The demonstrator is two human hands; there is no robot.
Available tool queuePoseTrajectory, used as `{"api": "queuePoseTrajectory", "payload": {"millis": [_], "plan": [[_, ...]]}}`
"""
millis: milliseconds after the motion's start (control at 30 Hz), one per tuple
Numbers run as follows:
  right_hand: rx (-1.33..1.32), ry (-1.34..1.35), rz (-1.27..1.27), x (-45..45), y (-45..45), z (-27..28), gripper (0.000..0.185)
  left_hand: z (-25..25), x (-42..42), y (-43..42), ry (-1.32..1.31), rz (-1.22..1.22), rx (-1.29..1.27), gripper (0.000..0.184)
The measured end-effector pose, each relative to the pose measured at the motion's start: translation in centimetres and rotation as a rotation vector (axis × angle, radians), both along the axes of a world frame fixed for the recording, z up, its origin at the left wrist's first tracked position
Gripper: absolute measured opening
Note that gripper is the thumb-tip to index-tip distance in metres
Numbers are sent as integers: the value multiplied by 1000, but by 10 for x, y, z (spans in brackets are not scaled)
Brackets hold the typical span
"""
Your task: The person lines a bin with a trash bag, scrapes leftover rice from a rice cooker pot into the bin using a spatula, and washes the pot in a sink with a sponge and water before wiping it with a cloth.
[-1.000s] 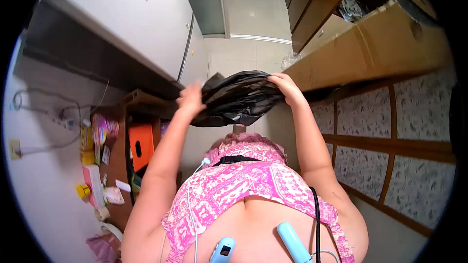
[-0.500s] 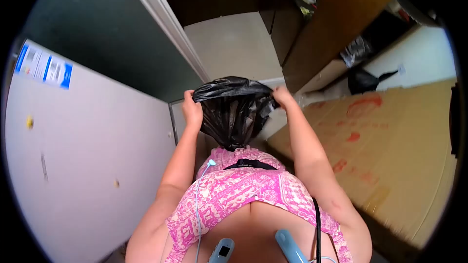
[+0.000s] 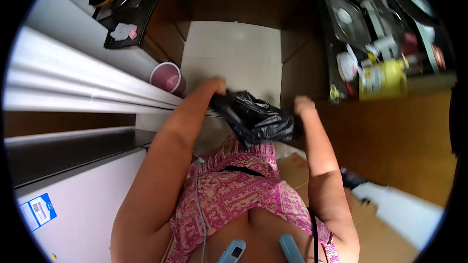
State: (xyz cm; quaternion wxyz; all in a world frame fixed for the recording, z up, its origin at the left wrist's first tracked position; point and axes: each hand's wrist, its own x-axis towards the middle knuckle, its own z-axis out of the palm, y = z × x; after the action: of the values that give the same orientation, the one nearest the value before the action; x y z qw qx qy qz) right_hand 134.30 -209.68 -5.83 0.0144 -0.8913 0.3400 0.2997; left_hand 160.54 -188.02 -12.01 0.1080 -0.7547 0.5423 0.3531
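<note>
Pale floor [image 3: 234,44] runs between dark wood cabinets [image 3: 170,14] at the top of the frame. From my remote view, a black plastic bag [image 3: 258,119] hangs mid-frame, its long axis slanting from upper left to lower right. The left hand [image 3: 216,86] is closed on its upper-left end, the right hand [image 3: 304,105] on the other; neither is nearer, and blur softens the fingertips. Thin, glossy film crumples between them; a round, pinkish bin [image 3: 165,76] stands further left.
</note>
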Motion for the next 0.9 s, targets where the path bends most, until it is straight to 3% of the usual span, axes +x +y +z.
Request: {"api": "queuePoseTrajectory", "payload": {"millis": [67,100,133,167,200,233,267,333,367,400,433,467,500,533,567,600,633,667,700,733,767,800,833,900], "plan": [[-134,-340,58,93,-44,69,21,74,48,-64,-5,574,-434,25],[-145,-821,138,126,-57,121,21,112,72,-93,-52,751,-948,20],[-90,-1290,293,156,-70,169,26,186,77,-101,-117,782,-1406,17],[-93,-1542,284,180,-72,209,23,237,82,-101,-163,773,-1697,18],[-130,-1822,279,198,-71,236,16,263,86,-100,-219,738,-1988,19],[-23,-2152,302,223,-82,232,10,245,86,-100,-345,737,-2099,21],[-413,-1811,402,248,-114,198,11,201,90,-99,-365,743,-1850,25],[-356,-1166,512,268,-171,64,15,114,100,-98,-440,646,-1348,33],[13,-884,522,275,-185,-13,18,34,90,-95,-305,641,-1075,37],[122,-134,630,277,-181,-68,30,-27,74,-75,60,742,-512,43],[216,68,614,274,-164,-80,33,-54,63,-56,206,635,-61,46],[313,281,587,271,-146,-91,37,-107,39,-29,414,798,-302,51],[404,482,552,269,-128,-101,41,-131,39,-15,503,907,-189,51],[608,478,486,281,-134,-137,45,-147,44,-8,592,1011,-85,50],[603,278,327,312,-124,-128,44,-162,64,-9,597,1342,-384,50],[418,17,272,346,-114,-121,40,-181,91,-11,574,1661,-691,50],[481,-238,-3,388,-96,-78,38,-157,132,-18,409,1765,-850,48],[523,-609,-60,414,-85,-49,41,-102,174,-28,226,1856,-1007,46],[433,-1290,365,437,-76,-39,38,-56,198,-36,-19,1742,-1188,43],[383,-1496,312,443,-77,-48,33,-33,205,-40,-261,1601,-1349,41],[285,-1559,400,448,-86,-79,36,-49,201,-38,-269,1620,-1332,41],[250,-1262,472,443,-100,-133,41,-70,183,-37,-171,1485,-1171,38],[285,-802,540,429,-114,-193,47,-91,165,-36,-83,1333,-1027,35],[429,446,495,401,-109,-276,62,-177,100,-14,333,1403,-363,39]]}}
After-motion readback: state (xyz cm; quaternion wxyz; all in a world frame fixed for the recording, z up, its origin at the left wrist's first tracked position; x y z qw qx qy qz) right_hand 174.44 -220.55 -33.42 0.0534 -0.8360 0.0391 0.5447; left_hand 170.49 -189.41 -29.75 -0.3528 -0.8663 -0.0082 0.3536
